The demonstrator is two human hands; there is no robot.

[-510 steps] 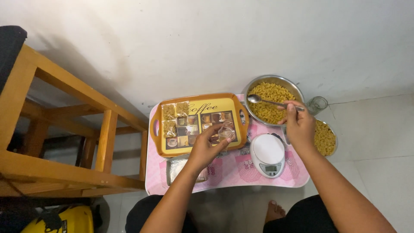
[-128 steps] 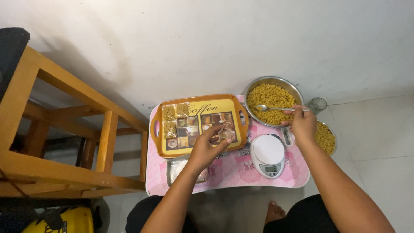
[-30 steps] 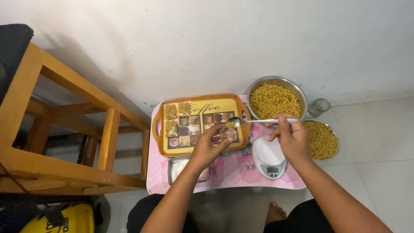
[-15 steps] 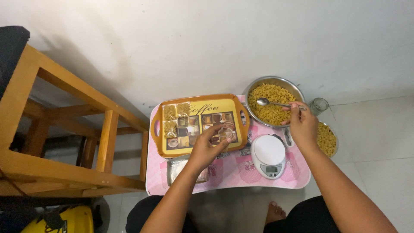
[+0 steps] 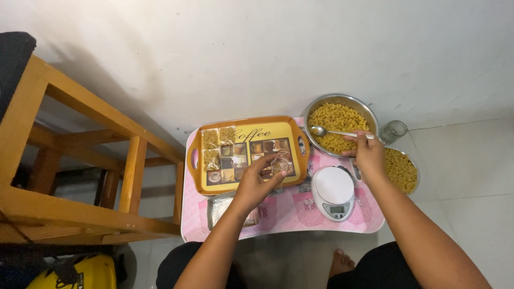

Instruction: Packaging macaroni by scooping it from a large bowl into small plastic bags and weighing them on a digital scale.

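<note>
Two metal bowls of yellow pasta sit at the right end of a small low surface (image 5: 369, 222) with a pink patterned top and a pale rim, pushed up against a plain white wall. The floor is pale tile. A chunky wooden frame (image 5: 80, 160) fills the left side, and something yellow (image 5: 91, 273) pokes out under it at the bottom left.

The big metal bowl (image 5: 338, 124) is at the back right, heaped with pasta. The smaller bowl (image 5: 401, 170) is just right of it, partly behind the wrist. An empty-looking glass (image 5: 394, 131) stands on the floor near the wall.

The orange tray (image 5: 247, 155) with handles takes the left half, with a yellow picture panel of little cup photos in squares. A few small clear packets of pasta (image 5: 217, 147) lie at its left end. A silvery foil package (image 5: 219, 211) sits in front of the tray, partly under the left arm. A round white kitchen scale (image 5: 333, 191) with a small grey display is between tray and bowls.

Left hand (image 5: 256, 182) is over the tray, fingers pinching a small clear bag (image 5: 279, 163) open at its mouth. Right hand (image 5: 367, 154) has fingers pressed together round the handle of a metal spoon (image 5: 334, 131), whose scoop is over the big bowl's pasta.
</note>
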